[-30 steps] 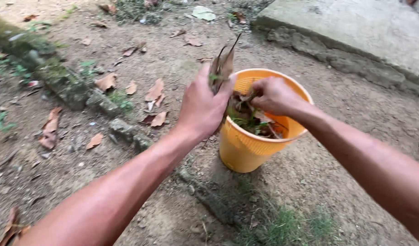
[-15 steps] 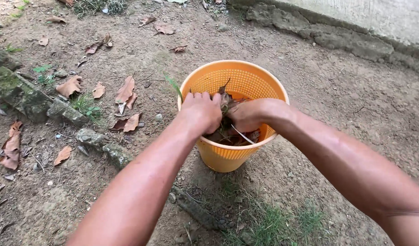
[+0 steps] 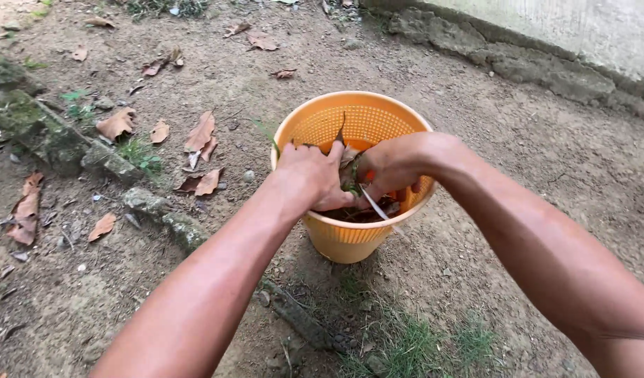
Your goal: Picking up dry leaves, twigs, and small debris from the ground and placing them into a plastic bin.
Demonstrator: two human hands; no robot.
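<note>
Both hands sit inside the mouth of an orange basket (image 3: 350,234), a round plastic one with a mesh wall, standing upright on bare dirt in the middle of the frame. The left hand (image 3: 313,176) lies palm down with its fingers curled over the heap of dry leaves and green scraps (image 3: 357,199) in the basket; the right hand (image 3: 392,164) meets it from the right side, knuckles up, fingers bent into the same heap. The 2 hands are pressed close together, almost touching, which looks like a way to pack the loose litter down so it sits below the rim. Whether either hand actually pinches a leaf I cannot tell, since the fingertips are buried in the litter. A thin pale stem (image 3: 375,205) pokes out just under the right hand.

More dry brown leaves (image 3: 199,133) lie scattered on the ground at the left of the frame, near a line of mossy stones (image 3: 105,157). A concrete edge (image 3: 546,66) runs across the upper right, and sparse grass (image 3: 413,346) grows at the bottom.

Compared with 1 second ago, the left hand no longer holds a bunch of leaves up above the rim; it has come down into the basket, and the view has moved closer over the basket.
</note>
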